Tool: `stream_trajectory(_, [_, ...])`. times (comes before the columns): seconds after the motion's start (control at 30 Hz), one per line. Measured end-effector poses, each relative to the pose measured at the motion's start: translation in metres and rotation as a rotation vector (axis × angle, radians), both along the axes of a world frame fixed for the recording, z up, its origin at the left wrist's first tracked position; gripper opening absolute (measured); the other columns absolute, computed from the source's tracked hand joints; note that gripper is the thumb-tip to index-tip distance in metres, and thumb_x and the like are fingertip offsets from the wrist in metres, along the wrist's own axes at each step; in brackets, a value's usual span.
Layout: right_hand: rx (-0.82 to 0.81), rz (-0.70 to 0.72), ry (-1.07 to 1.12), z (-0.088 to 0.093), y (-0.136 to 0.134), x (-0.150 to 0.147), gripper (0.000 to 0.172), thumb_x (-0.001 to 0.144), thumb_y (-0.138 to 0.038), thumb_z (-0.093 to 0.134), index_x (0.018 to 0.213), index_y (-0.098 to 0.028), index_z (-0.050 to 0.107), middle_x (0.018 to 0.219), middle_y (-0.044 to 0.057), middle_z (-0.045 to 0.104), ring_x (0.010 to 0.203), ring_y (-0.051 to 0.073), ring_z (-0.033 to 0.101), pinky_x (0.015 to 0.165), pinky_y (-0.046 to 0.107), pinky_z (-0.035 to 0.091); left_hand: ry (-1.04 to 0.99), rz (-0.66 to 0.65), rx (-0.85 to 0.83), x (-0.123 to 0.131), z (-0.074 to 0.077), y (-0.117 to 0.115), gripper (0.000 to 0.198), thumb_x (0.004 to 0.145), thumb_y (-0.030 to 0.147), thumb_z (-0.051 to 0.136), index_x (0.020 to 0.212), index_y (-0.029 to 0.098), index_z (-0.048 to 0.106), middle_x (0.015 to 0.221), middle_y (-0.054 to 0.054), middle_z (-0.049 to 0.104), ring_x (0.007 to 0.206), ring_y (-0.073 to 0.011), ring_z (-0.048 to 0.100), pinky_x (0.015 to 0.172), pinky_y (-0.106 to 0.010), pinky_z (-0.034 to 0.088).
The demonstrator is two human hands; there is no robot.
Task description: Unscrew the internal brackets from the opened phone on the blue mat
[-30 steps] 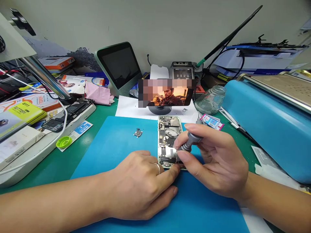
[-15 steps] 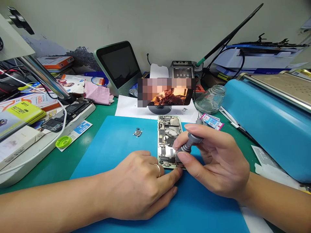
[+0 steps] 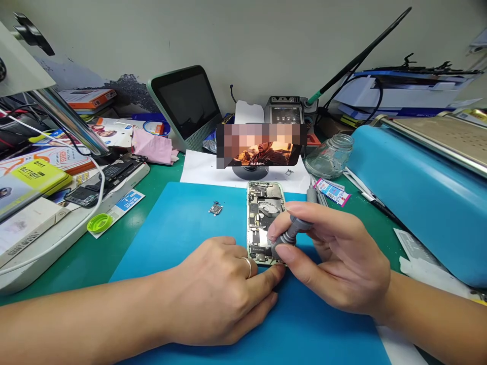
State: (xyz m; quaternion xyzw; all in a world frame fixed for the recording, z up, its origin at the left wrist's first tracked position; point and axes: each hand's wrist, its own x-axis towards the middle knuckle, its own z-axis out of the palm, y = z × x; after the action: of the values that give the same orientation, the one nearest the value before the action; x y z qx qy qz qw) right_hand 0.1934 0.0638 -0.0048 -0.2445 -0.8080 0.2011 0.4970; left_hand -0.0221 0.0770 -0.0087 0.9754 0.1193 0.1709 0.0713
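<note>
An opened phone (image 3: 262, 208) with its circuit boards exposed lies lengthwise on a blue work mat (image 3: 182, 223). My left hand (image 3: 224, 291), a ring on one finger, rests flat on the mat with its fingers stretched out, fingertips pressing the phone's near end. My right hand (image 3: 335, 253) pinches a grey screwdriver (image 3: 291, 233) between thumb and fingers, the tip down on the phone's lower part. A small loose part (image 3: 215, 208) lies on the mat left of the phone.
A playing phone (image 3: 261, 147) stands on a round stand behind the mat. Glass jar (image 3: 330, 156) and blue machine (image 3: 414, 187) are at right. A dark-screened device (image 3: 186, 106) stands at the back. Left are boxes, a green cap (image 3: 98, 222), cables and a dismantled phone (image 3: 102, 180).
My right hand has tilted the screwdriver lower and shifted it slightly left over the phone. My left hand stays put at the phone's near end.
</note>
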Motion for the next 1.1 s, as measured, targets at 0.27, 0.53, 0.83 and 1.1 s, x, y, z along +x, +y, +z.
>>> stream_trajectory(0.27, [0.026, -0.011, -0.024, 0.001, 0.001, 0.0, 0.066, 0.088, 0.002, 0.062, 0.148, -0.023, 0.048, 0.103, 0.004, 0.067, 0.09, 0.014, 0.07, 0.079, 0.026, 0.065, -0.031, 0.01, 0.016, 0.001, 0.0, 0.001, 0.022, 0.104, 0.025, 0.048, 0.095, 0.017, 0.067, 0.065, 0.001, 0.065, 0.051, -0.0193, 0.056, 0.05, -0.039, 0.037])
stream_trajectory(0.53, [0.097, 0.019, -0.067, 0.006, 0.0, 0.0, 0.055, 0.088, -0.002, 0.063, 0.14, -0.02, 0.055, 0.097, 0.008, 0.073, 0.082, 0.019, 0.071, 0.072, 0.034, 0.065, -0.047, -0.004, -0.032, 0.001, 0.0, 0.0, 0.024, 0.103, 0.024, 0.049, 0.083, 0.019, 0.061, 0.067, 0.0, 0.065, 0.053, -0.0185, 0.057, 0.053, -0.038, 0.042])
stream_trajectory(0.83, [0.213, -0.013, -0.123, 0.014, 0.002, 0.0, 0.046, 0.087, -0.002, 0.061, 0.129, -0.02, 0.062, 0.09, 0.006, 0.071, 0.075, 0.017, 0.067, 0.064, 0.031, 0.062, 0.015, -0.008, -0.103, 0.0, 0.0, 0.001, 0.022, 0.103, 0.023, 0.047, 0.085, 0.019, 0.059, 0.072, -0.001, 0.069, 0.06, -0.0189, 0.064, 0.059, -0.036, 0.048])
stream_trajectory(1.1, [0.215, 0.01, -0.093, 0.012, 0.003, -0.001, 0.046, 0.086, -0.002, 0.06, 0.128, -0.02, 0.06, 0.096, 0.008, 0.072, 0.082, 0.018, 0.069, 0.069, 0.032, 0.063, 0.011, -0.005, -0.098, 0.0, -0.001, 0.001, 0.022, 0.104, 0.024, 0.047, 0.086, 0.019, 0.058, 0.071, -0.001, 0.068, 0.058, -0.0188, 0.063, 0.06, -0.036, 0.048])
